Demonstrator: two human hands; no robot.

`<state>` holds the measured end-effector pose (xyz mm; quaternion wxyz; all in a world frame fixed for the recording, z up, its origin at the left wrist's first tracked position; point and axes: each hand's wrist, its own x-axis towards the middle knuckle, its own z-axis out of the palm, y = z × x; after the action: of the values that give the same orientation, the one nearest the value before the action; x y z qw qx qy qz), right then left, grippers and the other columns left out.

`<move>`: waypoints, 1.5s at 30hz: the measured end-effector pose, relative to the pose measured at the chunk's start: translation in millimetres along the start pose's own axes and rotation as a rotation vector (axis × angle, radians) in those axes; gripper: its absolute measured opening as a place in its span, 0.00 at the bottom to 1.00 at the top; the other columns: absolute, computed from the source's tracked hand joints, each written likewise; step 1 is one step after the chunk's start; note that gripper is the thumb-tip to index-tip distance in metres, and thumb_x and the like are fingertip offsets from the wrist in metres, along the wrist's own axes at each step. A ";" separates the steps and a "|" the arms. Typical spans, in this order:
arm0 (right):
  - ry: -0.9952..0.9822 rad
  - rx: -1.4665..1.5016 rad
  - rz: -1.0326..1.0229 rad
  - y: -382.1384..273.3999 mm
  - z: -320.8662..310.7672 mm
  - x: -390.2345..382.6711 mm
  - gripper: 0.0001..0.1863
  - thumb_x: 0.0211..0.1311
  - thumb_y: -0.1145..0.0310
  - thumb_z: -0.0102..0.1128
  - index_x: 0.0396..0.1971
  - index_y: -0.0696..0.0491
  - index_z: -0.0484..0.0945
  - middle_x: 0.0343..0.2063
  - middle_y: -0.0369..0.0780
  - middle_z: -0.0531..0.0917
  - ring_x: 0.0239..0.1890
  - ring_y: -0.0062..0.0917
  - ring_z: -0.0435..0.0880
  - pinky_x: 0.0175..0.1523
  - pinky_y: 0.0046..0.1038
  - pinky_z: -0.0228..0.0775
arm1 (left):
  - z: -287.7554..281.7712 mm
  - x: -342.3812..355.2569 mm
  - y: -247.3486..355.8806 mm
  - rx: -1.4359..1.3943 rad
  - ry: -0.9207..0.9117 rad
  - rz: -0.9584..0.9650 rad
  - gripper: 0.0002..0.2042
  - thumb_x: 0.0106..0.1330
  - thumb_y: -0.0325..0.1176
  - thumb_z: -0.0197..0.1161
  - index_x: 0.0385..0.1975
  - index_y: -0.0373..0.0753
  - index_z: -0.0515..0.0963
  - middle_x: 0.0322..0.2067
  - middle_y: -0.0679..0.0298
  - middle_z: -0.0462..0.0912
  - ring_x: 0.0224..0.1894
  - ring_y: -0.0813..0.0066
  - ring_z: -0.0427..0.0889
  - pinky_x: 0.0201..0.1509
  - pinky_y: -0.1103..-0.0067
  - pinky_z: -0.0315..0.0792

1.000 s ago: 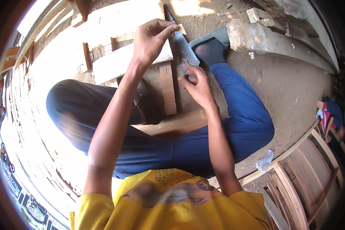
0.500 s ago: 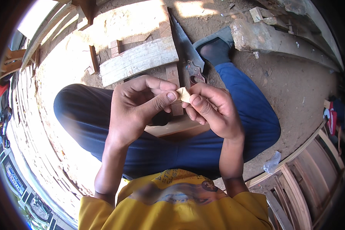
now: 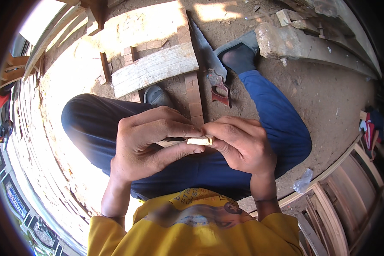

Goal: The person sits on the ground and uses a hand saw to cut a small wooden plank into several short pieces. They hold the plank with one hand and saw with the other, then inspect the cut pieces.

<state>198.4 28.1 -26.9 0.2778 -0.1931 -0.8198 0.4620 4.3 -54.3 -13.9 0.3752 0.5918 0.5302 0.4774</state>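
Observation:
Close above my lap, both hands pinch one small pale flat piece (image 3: 199,140) with a yellowish edge; whether it is wood or folded paper I cannot tell. My left hand (image 3: 147,143) grips its left end between thumb and fingers. At its right end, my right hand (image 3: 243,145) closes on it with thumb and bent index finger, hiding part of it. Beyond the hands, a handsaw (image 3: 217,81) with a dark red handle lies on the ground. To its left, a worn whitish plank (image 3: 155,68) rests across strips of reddish-brown wood (image 3: 193,96).
My legs in blue trousers (image 3: 281,115) are bent around the work spot. A heavy timber beam (image 3: 307,45) lies at the far right. Wooden frames (image 3: 333,205) stand at the lower right, with a clear plastic bag (image 3: 303,181) beside them. Stacked boards (image 3: 42,149) run along the left.
Both hands have come lower and nearer to me with the pale piece, which now shows its thin edge. The saw's handle and one foot, partly covered before, are now in sight.

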 end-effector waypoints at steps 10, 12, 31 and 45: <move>-0.086 -0.031 -0.036 -1.4 1.6 -7.3 0.10 0.51 0.72 0.68 0.32 0.55 0.77 0.24 0.38 0.79 0.24 0.31 0.82 0.27 0.30 0.74 | -2.7 -4.1 0.6 0.149 -0.143 0.091 0.11 0.51 0.35 0.74 0.26 0.36 0.81 0.23 0.62 0.78 0.25 0.67 0.78 0.30 0.75 0.71; -0.141 -0.008 -0.034 -4.6 1.9 -6.7 0.10 0.52 0.71 0.67 0.32 0.55 0.76 0.23 0.38 0.79 0.24 0.31 0.81 0.27 0.31 0.73 | -5.8 -2.3 1.8 0.204 -0.219 0.128 0.13 0.53 0.39 0.73 0.25 0.37 0.79 0.20 0.63 0.75 0.24 0.67 0.75 0.29 0.74 0.69; -0.464 0.806 0.123 -11.9 13.0 -6.2 0.10 0.68 0.70 0.50 0.28 0.58 0.73 0.18 0.40 0.77 0.18 0.34 0.78 0.26 0.32 0.69 | 7.1 -25.8 0.9 -0.406 -0.278 -0.065 0.16 0.71 0.36 0.54 0.20 0.34 0.73 0.16 0.60 0.69 0.17 0.63 0.70 0.22 0.71 0.64; -0.383 0.684 0.398 24.0 16.7 -3.0 0.19 0.74 0.61 0.42 0.41 0.61 0.77 0.19 0.33 0.72 0.19 0.13 0.66 0.25 0.17 0.57 | 26.5 -30.6 -34.7 -0.693 0.237 -0.643 0.20 0.75 0.45 0.45 0.30 0.35 0.74 0.20 0.72 0.68 0.19 0.87 0.58 0.24 0.86 0.55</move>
<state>191.6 27.4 -55.5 0.0743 -0.1547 -0.6032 0.7789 21.1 -77.4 -59.0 0.6155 0.1799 0.5352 0.5499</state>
